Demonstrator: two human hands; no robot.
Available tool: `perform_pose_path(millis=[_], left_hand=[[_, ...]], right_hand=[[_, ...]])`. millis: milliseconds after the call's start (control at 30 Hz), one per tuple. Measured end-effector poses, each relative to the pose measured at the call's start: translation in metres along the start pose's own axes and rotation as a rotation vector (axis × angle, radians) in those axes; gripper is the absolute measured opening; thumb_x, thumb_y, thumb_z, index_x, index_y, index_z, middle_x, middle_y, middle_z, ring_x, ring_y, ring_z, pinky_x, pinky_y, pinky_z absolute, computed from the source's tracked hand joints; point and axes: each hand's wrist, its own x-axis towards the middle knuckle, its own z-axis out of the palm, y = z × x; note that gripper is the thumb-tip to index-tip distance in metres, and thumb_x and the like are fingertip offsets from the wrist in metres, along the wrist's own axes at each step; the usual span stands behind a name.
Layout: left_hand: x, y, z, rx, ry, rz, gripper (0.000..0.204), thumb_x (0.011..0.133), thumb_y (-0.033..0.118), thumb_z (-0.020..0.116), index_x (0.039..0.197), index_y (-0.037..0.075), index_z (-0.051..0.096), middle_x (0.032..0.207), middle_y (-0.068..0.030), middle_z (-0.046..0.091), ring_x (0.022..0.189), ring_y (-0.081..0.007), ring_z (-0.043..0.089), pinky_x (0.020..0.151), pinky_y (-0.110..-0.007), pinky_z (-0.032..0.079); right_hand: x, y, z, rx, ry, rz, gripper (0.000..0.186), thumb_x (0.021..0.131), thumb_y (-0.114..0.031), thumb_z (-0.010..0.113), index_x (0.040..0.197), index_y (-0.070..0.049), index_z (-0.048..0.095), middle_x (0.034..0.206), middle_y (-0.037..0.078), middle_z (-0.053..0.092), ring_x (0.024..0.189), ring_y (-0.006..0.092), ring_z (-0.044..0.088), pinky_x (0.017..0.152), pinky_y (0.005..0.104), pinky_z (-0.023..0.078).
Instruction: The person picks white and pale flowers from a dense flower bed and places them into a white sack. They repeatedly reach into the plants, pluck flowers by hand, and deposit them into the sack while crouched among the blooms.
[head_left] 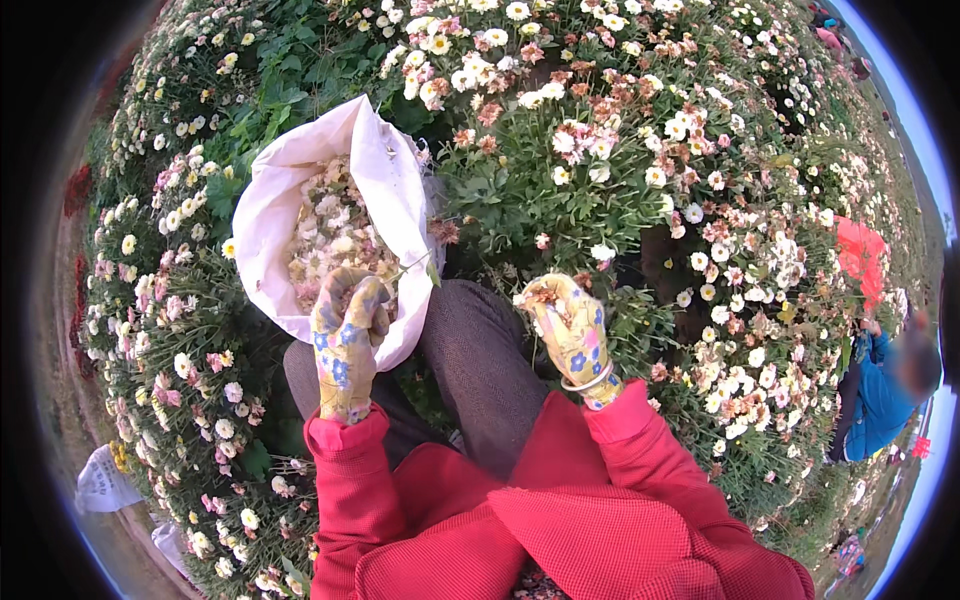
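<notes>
A white cloth sack point(262, 240) stands open-mouthed in front of my legs, part filled with picked flower heads point(340, 225) in white, pink and brown. My left hand point(347, 325), in a yellow flowered glove, is at the sack's near rim with its fingers curled closed; whatever they hold is hidden. To the right of my knee, my right hand point(574, 330) wears a matching glove and a pale band at the wrist. Its fingers curl around a few brownish flower heads point(545, 297), which show at the fingertips.
Dense flowering bushes point(590, 150) with white, pink and withered brown blooms surround me. At the right edge, a person in a blue jacket point(878, 405) is among the plants near a red cloth point(860, 262). Another white sack point(105, 482) lies at the far left beside a path.
</notes>
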Motion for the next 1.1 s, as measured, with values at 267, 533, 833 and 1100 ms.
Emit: perform_pose_path(millis=[267,533,833,1100], left_hand=[[0.012,0.002,-0.001,-0.247,0.323,0.332,0.017,0.094,0.011,0.054,0.11,0.004,0.056,0.089,-0.0051,0.063,0.064,-0.0101,0.053,0.054,-0.023,0.043],[0.032,-0.023,-0.034,-0.027,0.239,0.214,0.014,0.095,0.013,0.054,0.106,0.006,0.06,0.082,-0.0006,0.061,0.064,-0.0079,0.053,0.057,-0.021,0.042],[0.072,-0.076,-0.055,0.068,-0.047,0.282,0.024,0.099,0.013,0.042,0.117,0.003,0.054,0.108,-0.0068,0.062,0.09,-0.0149,0.062,0.081,-0.028,0.052],[0.127,-0.11,-0.064,0.635,0.091,0.446,0.029,0.09,0.008,0.055,0.115,-0.005,0.055,0.096,-0.0133,0.063,0.084,-0.0193,0.059,0.075,-0.031,0.048]], right_hand=[[0.049,-0.065,0.124,0.152,-0.053,-0.304,0.026,0.083,-0.003,0.066,0.107,-0.001,0.059,0.097,0.013,0.066,0.087,0.0225,0.067,0.073,0.0313,0.052],[0.07,-0.012,0.164,-0.18,-0.352,-0.178,0.057,0.078,-0.031,0.069,0.124,-0.002,0.05,0.119,0.02,0.057,0.106,0.0334,0.058,0.09,0.0412,0.047],[0.03,-0.021,0.151,0.109,-0.078,-0.536,0.017,0.089,-0.005,0.054,0.102,-0.002,0.064,0.092,0.011,0.067,0.083,0.0283,0.065,0.072,0.0355,0.052],[-0.012,-0.056,0.061,0.048,-0.258,-0.524,0.022,0.087,0.002,0.055,0.108,-0.004,0.063,0.091,0.01,0.065,0.075,0.0214,0.064,0.063,0.0321,0.05]])
